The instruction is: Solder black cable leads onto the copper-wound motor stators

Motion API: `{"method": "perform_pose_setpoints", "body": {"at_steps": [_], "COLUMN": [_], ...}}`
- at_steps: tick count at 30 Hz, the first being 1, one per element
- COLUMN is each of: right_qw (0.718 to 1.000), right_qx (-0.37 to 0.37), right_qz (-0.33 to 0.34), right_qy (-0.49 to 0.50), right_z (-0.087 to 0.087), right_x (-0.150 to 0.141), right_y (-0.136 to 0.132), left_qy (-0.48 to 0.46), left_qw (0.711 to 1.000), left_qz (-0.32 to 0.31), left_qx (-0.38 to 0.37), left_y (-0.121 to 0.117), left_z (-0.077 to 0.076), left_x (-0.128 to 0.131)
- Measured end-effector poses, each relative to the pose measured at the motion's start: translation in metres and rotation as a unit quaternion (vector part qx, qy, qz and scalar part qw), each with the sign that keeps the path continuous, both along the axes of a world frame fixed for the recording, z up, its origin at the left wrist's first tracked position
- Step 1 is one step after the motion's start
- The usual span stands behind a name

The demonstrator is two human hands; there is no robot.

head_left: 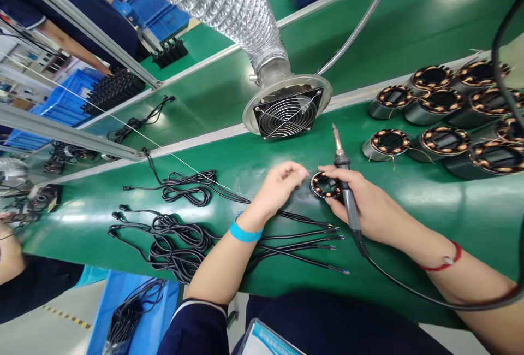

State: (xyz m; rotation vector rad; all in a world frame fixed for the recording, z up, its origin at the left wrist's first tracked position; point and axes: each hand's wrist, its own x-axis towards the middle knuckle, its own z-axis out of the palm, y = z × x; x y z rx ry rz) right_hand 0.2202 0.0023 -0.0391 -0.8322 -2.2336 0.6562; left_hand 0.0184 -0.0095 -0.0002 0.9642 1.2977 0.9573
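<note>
My right hand [364,196] holds a soldering iron [349,202], its metal tip pointing up and away over the bench. Between the thumb and fingers of the same hand is a small motor stator [326,185], a ring with copper windings. My left hand [280,185], with a blue band at the wrist, is closed in a pinch just left of the stator. What its fingertips hold is too small to make out. A thin pale wire [180,159] runs from the upper left down to this wrist, where it passes out of sight.
Finished-looking stators [440,101] stand in rows at the right. Black cables [180,240] lie coiled at the left, their stripped ends near my left forearm. A fume fan [289,114] on a foil duct hangs ahead. The iron's cord crosses my right forearm. Co-workers' arms [10,251] show at left.
</note>
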Motion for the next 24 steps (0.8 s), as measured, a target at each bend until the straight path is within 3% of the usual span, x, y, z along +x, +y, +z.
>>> {"method": "perform_pose_setpoints", "body": {"at_steps": [3,6,8,12,15,19,24], "right_qw": [1.000,1.000,0.999,0.999,0.999,0.998,0.998], "right_qx": [-0.012,-0.008,0.003,0.019,0.012,0.001,0.002], "right_qz": [-0.004,-0.024,-0.037,-0.047,-0.041,-0.050,-0.056], "right_qy": [-0.003,-0.002,-0.001,-0.017,-0.029,-0.023,-0.014], "right_z": [0.001,-0.001,-0.002,-0.004,-0.006,-0.007,-0.005], "right_x": [0.001,0.004,0.005,0.001,-0.002,-0.002,0.001], "right_y": [0.000,-0.001,-0.003,-0.004,-0.004,-0.002,-0.002], "left_qy": [0.084,0.128,0.099,-0.058,-0.122,-0.037,0.099], "left_qw": [0.994,0.992,0.995,0.991,0.985,0.996,0.984], "left_qz": [0.061,0.010,-0.008,-0.027,-0.054,-0.067,-0.143], "left_qx": [0.020,0.009,-0.024,-0.117,-0.110,-0.051,-0.035], "left_y": [0.005,0.009,0.010,0.011,0.011,0.009,0.006], "left_z": [-0.002,-0.003,-0.003,-0.003,-0.005,-0.005,-0.003], "left_x": [0.000,-0.003,-0.006,-0.008,-0.008,-0.012,-0.019]}}
